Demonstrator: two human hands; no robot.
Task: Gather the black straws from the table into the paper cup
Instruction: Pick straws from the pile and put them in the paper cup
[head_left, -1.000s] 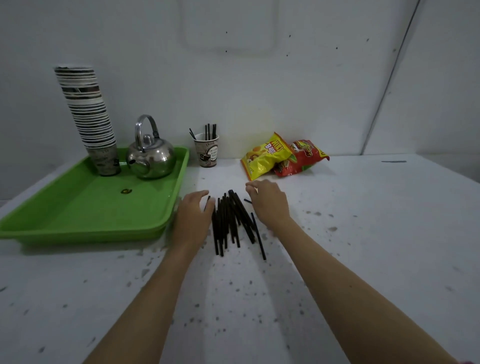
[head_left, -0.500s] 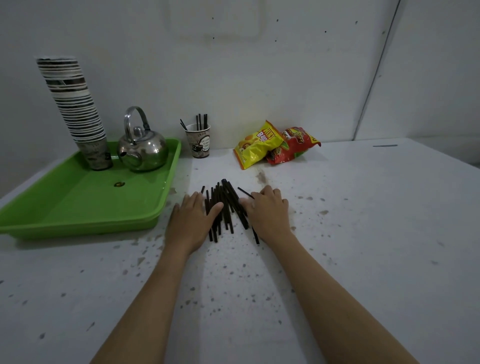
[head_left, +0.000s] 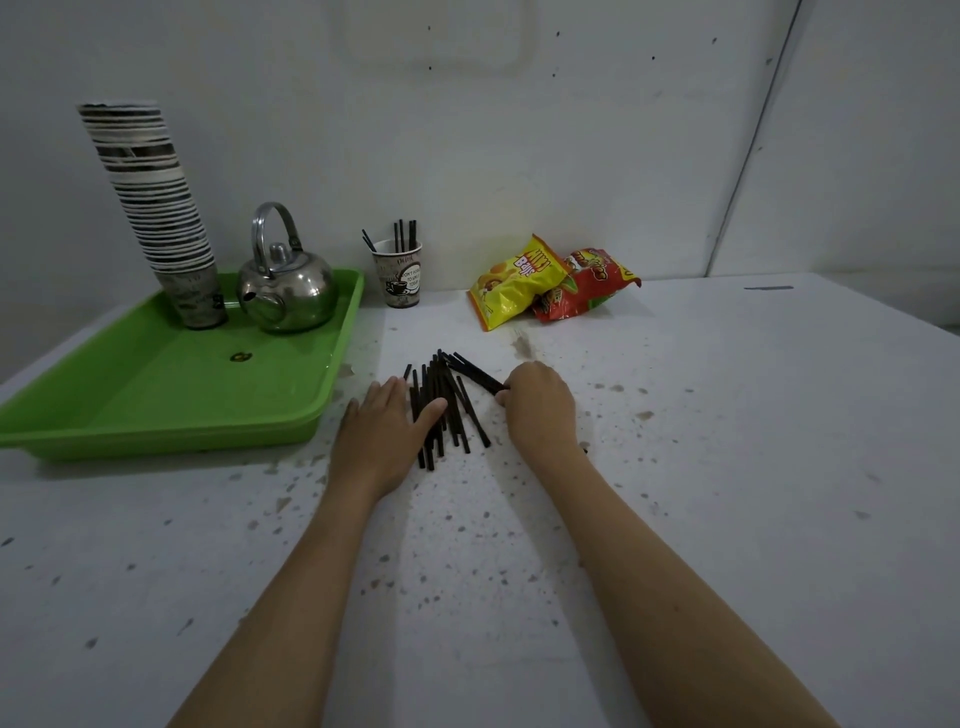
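Bare table (head_left: 727, 467) right of and in front of the straw pile (head_left: 441, 405). Straight lane from pile to paper cup (head_left: 399, 275) at the back wall. Green tray (head_left: 171, 405) rim crowds the lane's left; kettle (head_left: 288, 291) near the cup. Snack bags (head_left: 545, 283) stand to its right, apart.

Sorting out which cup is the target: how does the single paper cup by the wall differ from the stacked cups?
The single paper cup stands on the bare table beside the green tray; the stacked cups stand inside that tray. The single cup holds a few black straws; the stack, a tall leaning column, shows none. Both appear to be printed paper cups.
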